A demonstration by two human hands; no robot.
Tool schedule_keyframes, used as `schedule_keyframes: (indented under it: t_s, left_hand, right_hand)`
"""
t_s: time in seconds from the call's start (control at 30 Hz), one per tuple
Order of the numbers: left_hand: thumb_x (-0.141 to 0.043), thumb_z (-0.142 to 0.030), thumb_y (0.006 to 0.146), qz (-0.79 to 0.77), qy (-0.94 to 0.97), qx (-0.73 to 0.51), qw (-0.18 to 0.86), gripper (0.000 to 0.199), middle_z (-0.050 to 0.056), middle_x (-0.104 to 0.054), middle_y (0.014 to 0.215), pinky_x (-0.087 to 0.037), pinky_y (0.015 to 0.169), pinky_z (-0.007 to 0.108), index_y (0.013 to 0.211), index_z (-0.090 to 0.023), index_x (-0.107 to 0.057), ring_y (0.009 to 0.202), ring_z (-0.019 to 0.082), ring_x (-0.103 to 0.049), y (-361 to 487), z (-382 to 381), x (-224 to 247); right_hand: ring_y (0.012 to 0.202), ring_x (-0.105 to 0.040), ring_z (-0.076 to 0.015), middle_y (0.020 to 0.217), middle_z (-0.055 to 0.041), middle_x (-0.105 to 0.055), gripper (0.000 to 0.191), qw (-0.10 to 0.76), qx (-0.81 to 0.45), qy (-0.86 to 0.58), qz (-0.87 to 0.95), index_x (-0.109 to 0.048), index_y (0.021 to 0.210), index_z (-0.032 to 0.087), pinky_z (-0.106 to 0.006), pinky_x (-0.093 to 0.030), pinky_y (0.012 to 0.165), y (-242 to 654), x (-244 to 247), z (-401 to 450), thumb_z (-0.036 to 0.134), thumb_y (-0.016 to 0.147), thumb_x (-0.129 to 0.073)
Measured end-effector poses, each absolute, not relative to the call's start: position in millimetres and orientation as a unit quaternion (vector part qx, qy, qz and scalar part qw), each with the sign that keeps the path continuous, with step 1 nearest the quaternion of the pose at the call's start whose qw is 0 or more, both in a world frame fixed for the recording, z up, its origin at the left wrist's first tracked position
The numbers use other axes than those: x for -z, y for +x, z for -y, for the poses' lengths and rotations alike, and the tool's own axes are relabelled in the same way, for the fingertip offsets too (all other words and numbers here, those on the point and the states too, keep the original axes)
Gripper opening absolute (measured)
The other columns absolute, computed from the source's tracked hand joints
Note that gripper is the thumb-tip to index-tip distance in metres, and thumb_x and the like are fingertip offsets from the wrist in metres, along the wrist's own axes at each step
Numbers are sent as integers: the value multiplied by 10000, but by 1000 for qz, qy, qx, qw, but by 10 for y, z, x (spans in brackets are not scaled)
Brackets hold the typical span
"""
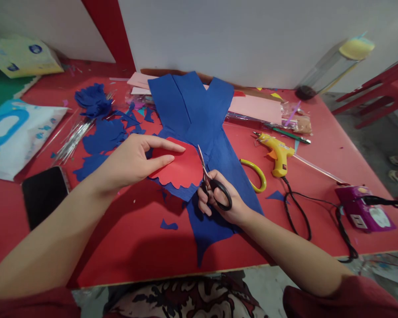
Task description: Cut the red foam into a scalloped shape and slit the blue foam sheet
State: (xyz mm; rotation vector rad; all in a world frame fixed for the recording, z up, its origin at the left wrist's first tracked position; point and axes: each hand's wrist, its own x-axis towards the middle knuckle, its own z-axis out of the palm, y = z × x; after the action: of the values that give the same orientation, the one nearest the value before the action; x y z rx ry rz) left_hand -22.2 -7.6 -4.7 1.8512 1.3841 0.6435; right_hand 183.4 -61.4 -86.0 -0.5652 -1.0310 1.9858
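Note:
My left hand (142,159) grips a red scalloped paper template (179,170), thumb and forefinger on top of it. Under the template lies a piece of blue paper (182,193), its edge showing below the red one. In my right hand (227,198) is a pair of scissors (220,194) with black handles, the blades at the right edge of the template and blue paper. Long blue paper strips (199,110) lie crossed behind and beneath both hands. A small blue offcut (169,225) rests on the table in front.
On the red table (126,247), cut blue petals (102,134), a blue paper flower (93,100), wires (74,140) and a phone (45,192) lie left. Right are a yellow glue gun (278,154), yellow-green handle (257,174), cutter (292,134), purple power socket (365,207) and cords.

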Motion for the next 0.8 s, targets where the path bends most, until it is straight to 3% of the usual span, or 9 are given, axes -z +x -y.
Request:
schedule_keyframes:
  t_s: [0.43,0.8]
  left_hand:
    - [-594,-282,744,-527,718,-233,390,235,-1,-726,933,-486,866,271,936,-240,-723,911,180,-643,-230,74,25]
    - [-592,-299,737,-538,717,-222,384,247,-2,-727,936,-478,873,267,939,-245,-724,907,180,-644,-234,64,17]
  right_hand:
    - [529,-489,-74,698,53,-494,403,409,-785,-200,419,-370,870,223,-215,-377,500,1837,871,608,513,754,-624]
    - [461,-488,-49,672,77,-490,396,388,-793,-222,414,-360,851,221,-190,-357,460,1842,846,605,508,763,-618]
